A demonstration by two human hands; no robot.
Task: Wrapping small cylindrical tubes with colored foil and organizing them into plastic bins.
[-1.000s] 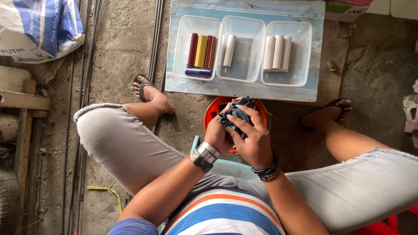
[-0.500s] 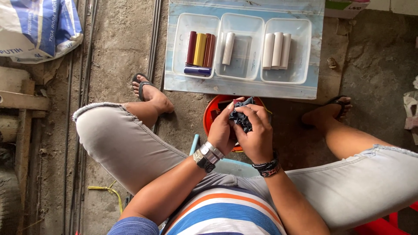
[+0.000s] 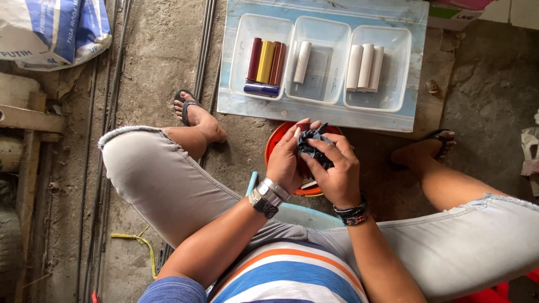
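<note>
Both my hands meet over an orange bowl (image 3: 273, 147) on the concrete floor between my knees. My left hand (image 3: 287, 158) and my right hand (image 3: 336, 167) together grip a crumpled dark blue cloth (image 3: 314, 147); anything wrapped inside it is hidden. A small pale piece (image 3: 308, 184) lies in the bowl under my hands. Beyond the bowl, a light blue board (image 3: 236, 104) carries three clear plastic trays: the left tray (image 3: 240, 53) has several coloured cylinders, the middle tray (image 3: 328, 62) holds one white cylinder (image 3: 302, 62), the right tray (image 3: 393, 67) holds three white cylinders.
I sit on a low light blue stool (image 3: 297, 214), feet in sandals either side of the bowl. A white and blue sack (image 3: 50, 28) lies far left, metal rods (image 3: 203, 50) run along the floor, and wooden planks (image 3: 22, 118) sit at the left edge.
My hands have shifted slightly and kept working the dark cloth over the bowl; the fingers of the left hand now reach farther over the cloth. The trays are unchanged.
</note>
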